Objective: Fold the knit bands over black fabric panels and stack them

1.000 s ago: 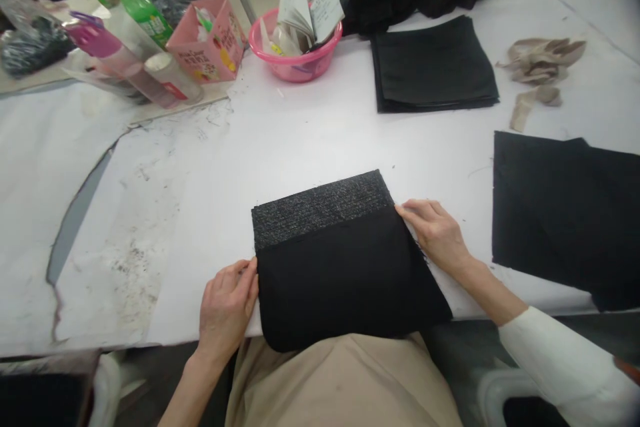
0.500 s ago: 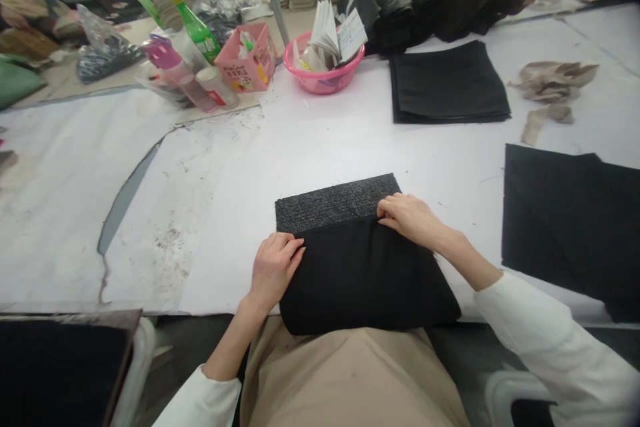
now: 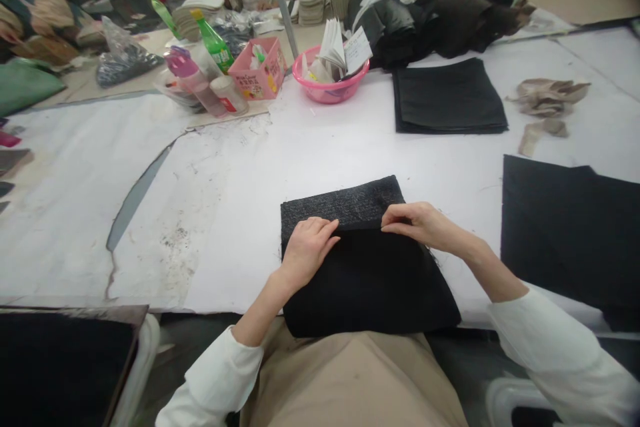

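On the white table (image 3: 240, 253), a green bottle (image 3: 215, 47) is standing beside a pink box (image 3: 257, 73). Next, the left hand (image 3: 309, 252) is pinching a folded edge of the black cloth (image 3: 370, 287), which is lying at the table's near edge with a speckled grey band (image 3: 345, 203) showing along its far side. Beyond it, a pink bowl (image 3: 330, 92) is holding papers. The right hand (image 3: 427, 225) is gripping the same fold between thumb and fingers. Farther right, more black cloth (image 3: 565, 233) is lying flat.
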Action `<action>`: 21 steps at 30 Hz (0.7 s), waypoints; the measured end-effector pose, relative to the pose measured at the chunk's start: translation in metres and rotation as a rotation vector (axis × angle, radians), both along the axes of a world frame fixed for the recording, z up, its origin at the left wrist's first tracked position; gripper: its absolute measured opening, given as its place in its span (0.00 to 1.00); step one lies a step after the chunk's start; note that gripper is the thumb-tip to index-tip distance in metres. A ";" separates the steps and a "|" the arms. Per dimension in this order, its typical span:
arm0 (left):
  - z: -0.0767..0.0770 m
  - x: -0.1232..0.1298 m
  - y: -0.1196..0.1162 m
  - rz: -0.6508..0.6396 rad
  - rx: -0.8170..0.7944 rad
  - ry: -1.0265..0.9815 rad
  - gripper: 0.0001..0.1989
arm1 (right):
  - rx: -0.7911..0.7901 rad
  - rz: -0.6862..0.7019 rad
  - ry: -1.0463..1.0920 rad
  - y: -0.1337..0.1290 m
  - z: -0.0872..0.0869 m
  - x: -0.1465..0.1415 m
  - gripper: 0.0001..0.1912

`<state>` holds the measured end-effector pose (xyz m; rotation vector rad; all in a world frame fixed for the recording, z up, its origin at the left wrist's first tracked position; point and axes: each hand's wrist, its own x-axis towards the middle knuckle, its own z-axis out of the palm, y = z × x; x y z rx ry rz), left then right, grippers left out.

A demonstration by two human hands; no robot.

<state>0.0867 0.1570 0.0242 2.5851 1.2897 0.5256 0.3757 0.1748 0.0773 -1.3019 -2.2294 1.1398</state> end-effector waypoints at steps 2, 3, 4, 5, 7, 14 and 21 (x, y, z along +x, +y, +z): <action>-0.002 0.007 0.007 -0.032 -0.080 0.009 0.13 | -0.012 -0.020 0.037 -0.001 0.003 0.000 0.11; -0.003 0.005 0.009 -0.037 -0.121 0.009 0.13 | -0.005 -0.037 0.034 -0.001 0.003 0.002 0.11; -0.004 0.000 0.010 -0.038 -0.157 0.008 0.13 | 0.007 -0.057 0.017 -0.001 0.002 0.004 0.11; -0.004 -0.008 0.009 -0.032 -0.189 0.000 0.14 | 0.020 -0.077 -0.012 -0.001 0.000 0.007 0.11; -0.006 -0.032 0.003 0.003 -0.240 -0.035 0.13 | 0.048 -0.100 -0.100 0.001 -0.008 0.014 0.12; -0.008 -0.102 -0.022 0.167 -0.328 -0.106 0.12 | 0.122 -0.006 -0.341 0.010 -0.025 0.021 0.12; 0.003 -0.096 -0.020 0.116 -0.257 -0.039 0.13 | 0.188 -0.017 -0.430 0.006 -0.022 0.031 0.13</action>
